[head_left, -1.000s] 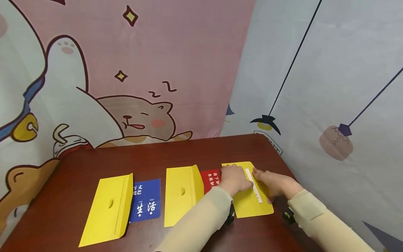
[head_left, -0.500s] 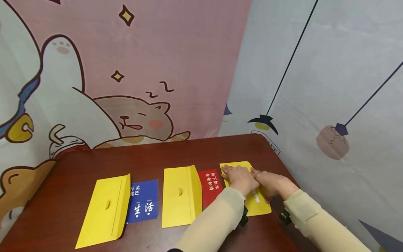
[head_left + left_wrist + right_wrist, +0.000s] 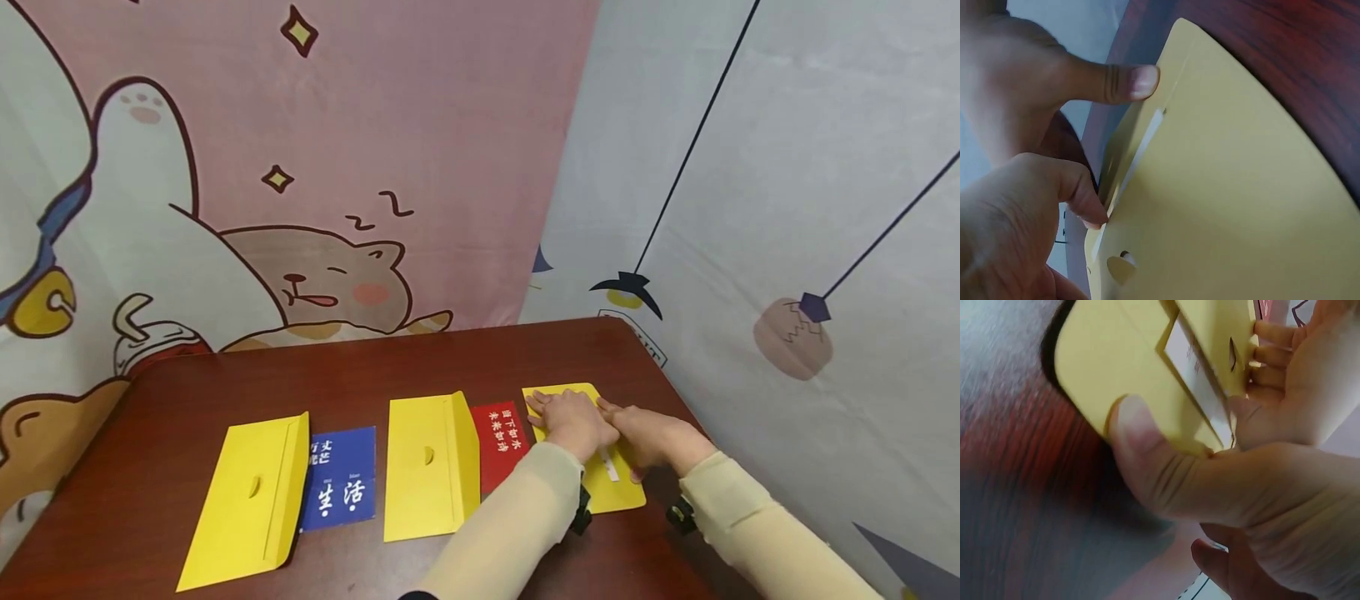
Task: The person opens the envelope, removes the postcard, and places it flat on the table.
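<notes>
A yellow envelope (image 3: 621, 493) lies at the right of the table, with a white strip (image 3: 610, 467) lengthwise near its flap; both hands partly cover it. My left hand (image 3: 576, 423) rests on the envelope, fingers laid on its surface. In the left wrist view, the thumb of my left hand (image 3: 1010, 219) touches the white strip (image 3: 1141, 150). My right hand (image 3: 651, 435) holds the envelope's right edge. The right wrist view has the thumb of my right hand (image 3: 1247, 494) on top of the flap (image 3: 1110, 369), other fingers lower, beyond the edge.
Left of the hands lie a red card (image 3: 495, 460) partly inside a yellow envelope (image 3: 423, 467), and a blue card (image 3: 345, 475) partly inside another yellow envelope (image 3: 247, 500). They lie in a row on the dark red table (image 3: 360, 367). Printed cloth walls (image 3: 465, 125) stand behind and to the right.
My left hand has shifted right across the envelope toward my right hand, covering most of the white strip and exposing more red card. Over the last half second both hands barely move.
</notes>
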Available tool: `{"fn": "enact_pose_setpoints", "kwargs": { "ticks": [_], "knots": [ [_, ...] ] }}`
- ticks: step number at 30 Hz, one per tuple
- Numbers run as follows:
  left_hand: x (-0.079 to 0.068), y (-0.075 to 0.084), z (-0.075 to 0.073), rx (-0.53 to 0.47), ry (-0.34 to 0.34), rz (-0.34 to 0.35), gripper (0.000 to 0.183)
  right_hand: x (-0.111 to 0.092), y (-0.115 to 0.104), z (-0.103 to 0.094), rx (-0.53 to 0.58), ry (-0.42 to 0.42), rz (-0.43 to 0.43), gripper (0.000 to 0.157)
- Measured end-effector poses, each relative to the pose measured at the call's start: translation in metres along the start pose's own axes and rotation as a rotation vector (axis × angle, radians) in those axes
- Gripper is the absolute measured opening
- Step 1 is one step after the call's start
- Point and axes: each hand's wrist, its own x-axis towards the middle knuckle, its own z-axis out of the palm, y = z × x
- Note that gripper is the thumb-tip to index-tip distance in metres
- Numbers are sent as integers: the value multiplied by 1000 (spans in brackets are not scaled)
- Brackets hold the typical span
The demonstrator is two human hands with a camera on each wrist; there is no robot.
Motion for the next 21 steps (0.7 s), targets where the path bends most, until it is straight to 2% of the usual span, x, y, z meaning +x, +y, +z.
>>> {"fn": "enact_pose_setpoints", "kwargs": {
  "ticks": [6, 12, 16, 21],
  "knots": [
    [-4, -8, -6, -138, -13, -36, 67, -7, 15, 0, 101, -5, -46, 124],
    [-8, -13, -8, -156, -26, -16, 72, -8, 23, -2, 216, -8, -160, 106],
    [-8, -15, -9, -179, -35, -16, 75, -7, 18, -3, 223, 44, -217, 98],
    [-8, -17, -10, -155, -42, 15, 74, -3, 13, -4, 165, 80, -224, 97]
  ]
}}
